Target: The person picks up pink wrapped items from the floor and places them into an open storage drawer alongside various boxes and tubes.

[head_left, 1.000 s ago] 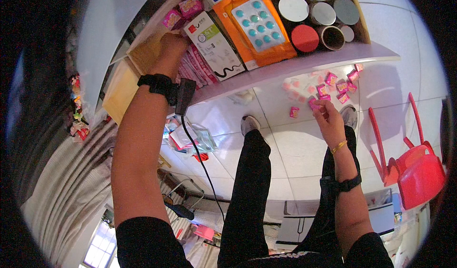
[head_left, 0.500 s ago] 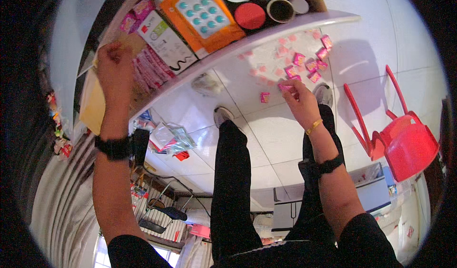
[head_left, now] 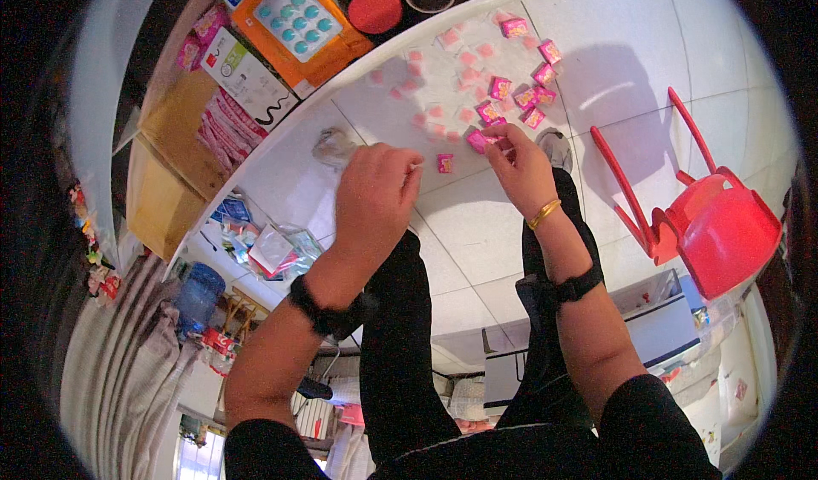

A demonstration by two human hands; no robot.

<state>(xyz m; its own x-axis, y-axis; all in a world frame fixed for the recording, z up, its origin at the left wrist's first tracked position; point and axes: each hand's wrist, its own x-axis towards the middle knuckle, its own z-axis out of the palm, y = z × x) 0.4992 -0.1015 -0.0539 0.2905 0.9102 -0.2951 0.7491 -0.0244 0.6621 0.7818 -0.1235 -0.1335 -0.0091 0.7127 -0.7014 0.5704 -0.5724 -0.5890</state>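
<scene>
Between the thumb and fingers of my right hand (head_left: pixel 521 172) is a small pink box (head_left: pixel 479 141), held over the pale tiles. My left hand (head_left: pixel 377 195) hangs to its left, fingers curled together. A small whitish bit shows at its fingertips, too blurred to name. Several more pink boxes (head_left: pixel 499 87) lie in a loose group beyond my right hand, and one single pink box (head_left: pixel 445 163) lies between the two hands. Around the group are scattered small clear packets with pink squares (head_left: pixel 469 77).
At the upper left, a cardboard box (head_left: pixel 166 114) holds pink-striped sachets (head_left: pixel 228 131) and a white carton (head_left: pixel 247 75). Beside it are an orange pack with teal domes (head_left: pixel 294 24) and round tubs (head_left: pixel 375 11). A red chair (head_left: pixel 724 233) stands at right; plastic bags (head_left: pixel 273 250) lie lower left.
My left hand has come from the cardboard box rightward and nearer, toward my right hand. My right hand keeps hold of the pink box. The whole view has shifted slightly.
</scene>
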